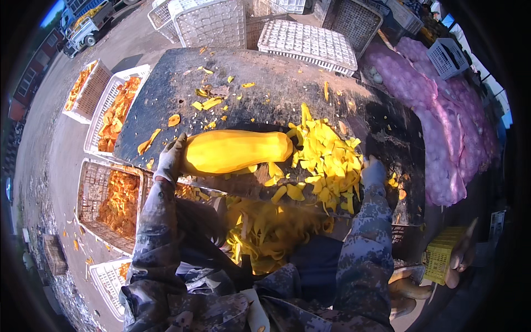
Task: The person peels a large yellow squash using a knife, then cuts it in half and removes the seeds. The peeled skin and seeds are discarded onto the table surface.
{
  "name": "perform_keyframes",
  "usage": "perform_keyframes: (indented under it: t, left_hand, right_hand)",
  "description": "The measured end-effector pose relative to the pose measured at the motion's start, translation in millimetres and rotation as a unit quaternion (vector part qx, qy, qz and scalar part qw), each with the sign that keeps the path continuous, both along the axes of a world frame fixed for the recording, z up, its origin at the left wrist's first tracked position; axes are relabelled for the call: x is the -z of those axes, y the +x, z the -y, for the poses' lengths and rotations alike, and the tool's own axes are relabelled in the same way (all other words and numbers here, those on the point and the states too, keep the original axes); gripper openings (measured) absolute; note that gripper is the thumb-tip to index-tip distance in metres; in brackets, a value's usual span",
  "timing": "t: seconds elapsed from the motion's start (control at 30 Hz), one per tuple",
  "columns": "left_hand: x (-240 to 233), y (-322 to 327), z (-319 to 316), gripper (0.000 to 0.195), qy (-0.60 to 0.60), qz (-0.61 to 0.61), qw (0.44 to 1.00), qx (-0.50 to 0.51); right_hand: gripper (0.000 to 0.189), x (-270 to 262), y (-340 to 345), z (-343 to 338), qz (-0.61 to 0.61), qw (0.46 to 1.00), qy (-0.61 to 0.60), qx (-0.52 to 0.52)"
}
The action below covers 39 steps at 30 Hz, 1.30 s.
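Observation:
A large peeled yellow squash point(236, 152) lies lengthwise on a dark, worn work board point(265, 106). At its left end, my gloved left hand point(171, 158) grips it. My gloved right hand point(373, 170) is closed at the right edge of a heap of yellow peelings point(330, 159); whether it holds a tool cannot be made out. The squash's right end nearly touches the heap. Scraps of peel and pale seeds are scattered over the board. More yellow peelings point(265, 232) lie in a pile below the board's near edge, between my legs.
Plastic crates of orange pieces point(118, 112) and a crate of orange pulp point(120, 203) stand at the left. White crates point(307, 41) are stacked beyond the board. Purple mesh sacks point(439, 112) lie along the right, above a yellow crate point(444, 253) and unpeeled squashes point(408, 290).

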<state>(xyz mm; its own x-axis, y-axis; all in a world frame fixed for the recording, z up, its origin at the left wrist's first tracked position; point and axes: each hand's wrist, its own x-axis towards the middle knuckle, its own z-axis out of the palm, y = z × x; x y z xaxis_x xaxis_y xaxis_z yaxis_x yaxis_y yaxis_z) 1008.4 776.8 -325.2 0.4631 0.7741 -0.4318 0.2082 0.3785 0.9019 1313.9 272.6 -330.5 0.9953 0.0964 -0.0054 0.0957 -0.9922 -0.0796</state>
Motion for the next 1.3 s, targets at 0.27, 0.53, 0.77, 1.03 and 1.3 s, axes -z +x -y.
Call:
perform_keyframes:
  t: [0.27, 0.53, 0.77, 1.03, 1.3]
  left_hand:
    - [1.6, 1.5, 0.2, 0.059, 0.008, -0.011, 1.0, 0.019]
    - [5.4, 3.2, 18.5, 0.068, -0.012, -0.039, 0.998, 0.051]
    - [5.6, 6.7, 24.9, 0.073, -0.011, -0.039, 0.997, 0.059]
    - [10.7, 7.6, 23.6, 0.073, 0.013, -0.03, 0.997, 0.07]
    - [15.8, 10.4, 19.1, 0.078, -0.02, 0.016, 0.998, 0.064]
  right_hand:
    - [0.043, -53.1, -7.8, -3.3, -0.055, 0.869, 0.474, 0.13]
    - [0.033, -102.8, -125.7, -79.9, -0.147, 0.762, 0.625, -0.084]
    - [0.048, -66.1, -169.7, -122.5, -0.158, 0.829, 0.532, -0.072]
    - [0.049, -64.1, -170.9, -131.1, -0.179, 0.855, 0.481, -0.076]
    - [0.048, -126.7, -169.2, -129.9, -0.052, 0.674, 0.734, -0.068]
